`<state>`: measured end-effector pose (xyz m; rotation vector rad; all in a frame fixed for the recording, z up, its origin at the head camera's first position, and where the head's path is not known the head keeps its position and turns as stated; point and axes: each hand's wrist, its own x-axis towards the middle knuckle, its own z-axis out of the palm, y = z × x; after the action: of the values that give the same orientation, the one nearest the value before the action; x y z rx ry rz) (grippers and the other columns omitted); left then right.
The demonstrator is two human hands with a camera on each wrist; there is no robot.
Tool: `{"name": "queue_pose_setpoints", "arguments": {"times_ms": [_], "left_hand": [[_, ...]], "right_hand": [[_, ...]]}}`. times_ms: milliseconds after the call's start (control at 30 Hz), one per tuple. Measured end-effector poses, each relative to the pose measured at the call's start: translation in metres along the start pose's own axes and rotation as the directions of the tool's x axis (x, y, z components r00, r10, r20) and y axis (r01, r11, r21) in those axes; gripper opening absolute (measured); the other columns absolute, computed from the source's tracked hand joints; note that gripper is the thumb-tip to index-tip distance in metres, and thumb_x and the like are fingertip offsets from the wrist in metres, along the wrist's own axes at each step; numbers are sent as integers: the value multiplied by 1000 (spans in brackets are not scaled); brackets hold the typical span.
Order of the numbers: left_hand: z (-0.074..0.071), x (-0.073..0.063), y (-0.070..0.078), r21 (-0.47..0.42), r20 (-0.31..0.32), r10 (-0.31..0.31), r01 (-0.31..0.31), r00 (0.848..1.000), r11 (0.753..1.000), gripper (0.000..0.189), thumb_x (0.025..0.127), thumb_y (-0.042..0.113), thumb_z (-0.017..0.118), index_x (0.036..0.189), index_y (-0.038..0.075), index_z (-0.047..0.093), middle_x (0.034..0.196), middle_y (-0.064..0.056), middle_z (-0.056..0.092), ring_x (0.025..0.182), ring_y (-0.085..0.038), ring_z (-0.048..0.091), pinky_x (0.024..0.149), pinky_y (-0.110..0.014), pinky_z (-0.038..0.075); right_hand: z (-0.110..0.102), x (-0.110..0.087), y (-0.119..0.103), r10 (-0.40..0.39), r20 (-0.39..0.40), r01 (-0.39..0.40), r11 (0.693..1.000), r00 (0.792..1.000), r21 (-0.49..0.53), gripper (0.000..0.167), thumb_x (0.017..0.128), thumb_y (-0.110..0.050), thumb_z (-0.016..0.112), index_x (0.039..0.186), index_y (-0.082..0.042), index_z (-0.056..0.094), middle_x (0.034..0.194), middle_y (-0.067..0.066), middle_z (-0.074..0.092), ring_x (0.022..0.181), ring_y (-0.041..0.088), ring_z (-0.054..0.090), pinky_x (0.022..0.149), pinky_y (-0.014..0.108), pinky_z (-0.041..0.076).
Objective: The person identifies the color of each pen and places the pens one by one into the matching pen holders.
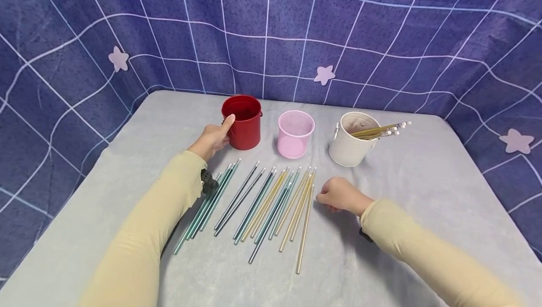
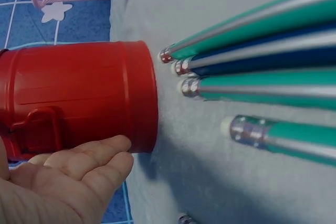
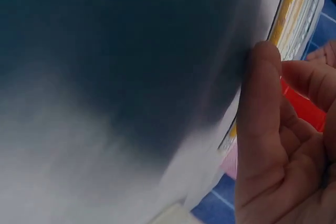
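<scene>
My left hand is at the left side of a red bucket, which stands upright. Its thumb reaches near the rim, and in the left wrist view the nearly straight fingers lie along the bucket's side, below a metal handle. My right hand rests low over the table beside the rightmost gold pencil, fingers loosely curled and nothing held in them. Left of it, green pencils, dark blue pencils and more gold pencils lie side by side, their eraser ends away from me.
Beside the red bucket stands a pink mesh cup. Farther right, a white bucket holds several gold pencils leaning out to the right. A grey cloth covers the table; a blue gridded curtain with stars hangs behind.
</scene>
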<state>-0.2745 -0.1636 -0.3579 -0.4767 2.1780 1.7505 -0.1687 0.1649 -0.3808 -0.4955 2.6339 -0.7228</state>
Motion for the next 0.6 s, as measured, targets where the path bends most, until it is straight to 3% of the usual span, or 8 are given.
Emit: {"name": "queue_pose_setpoints", "arguments": {"times_ms": [133,233,400,600], "left_hand": [[-3,-2,4,45,95,-34,30,995,999,87,97,56,37,142,-18,23,143,-32,36,132,-35,39,110,-42,30],[-5,-3,6,104,148,-55,40,987,994,88,97,58,30,137,-20,30,141,-33,38,131,-38,41,110,-44,30],[-7,-2,7,159,191,-63,33,980,987,89,97,61,26,132,-20,40,139,-32,42,129,-38,43,110,-44,31],[-7,-3,8,177,211,-73,36,975,983,91,97,62,23,135,-21,36,141,-32,39,131,-38,41,110,-44,29]], "right_hand": [[6,6,-6,-13,31,14,999,999,-29,35,82,-11,58,48,-7,55,40,-1,52,34,7,48,39,23,43],[7,8,-11,-15,50,18,998,999,-54,36,82,-11,58,46,-9,52,38,-2,50,33,7,47,38,23,41],[7,11,-17,-13,82,19,997,997,-72,37,81,-10,59,45,-11,49,37,-2,48,32,8,47,37,23,40],[8,15,-22,1,102,11,993,995,-120,35,78,-12,64,47,-12,50,36,-4,46,31,7,44,37,21,38]]}}
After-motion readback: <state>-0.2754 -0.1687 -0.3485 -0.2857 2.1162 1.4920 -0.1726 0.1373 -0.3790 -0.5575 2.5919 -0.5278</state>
